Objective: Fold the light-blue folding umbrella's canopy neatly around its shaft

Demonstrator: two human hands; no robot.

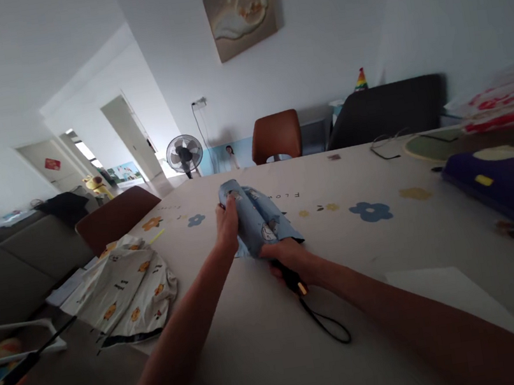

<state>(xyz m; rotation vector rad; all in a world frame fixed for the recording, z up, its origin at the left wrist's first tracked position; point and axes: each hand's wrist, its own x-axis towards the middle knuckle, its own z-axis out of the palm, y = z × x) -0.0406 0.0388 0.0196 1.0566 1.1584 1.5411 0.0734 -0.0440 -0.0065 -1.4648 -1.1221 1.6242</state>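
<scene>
A folding umbrella (255,220) with light blue printed fabric is held over the table, its canopy collapsed and loosely gathered. My left hand (227,224) is closed around the fabric near the far end. Around the black handle and the near edge of the fabric, my right hand (291,259) is closed. A black wrist strap (331,329) loops down from the handle over the tabletop. To the left, a second umbrella (131,291), cream with yellow printed figures, hangs partly over the table's edge with its folds loose.
The white table (238,324) carries a flower-printed cover. On the right lie a dark purple bag (501,182), eyeglasses (383,151), a white sheet (450,292) and a red-and-white plastic bag (504,101). Brown chairs (275,135) and a black chair (387,110) stand around it; a fan (184,154) is behind.
</scene>
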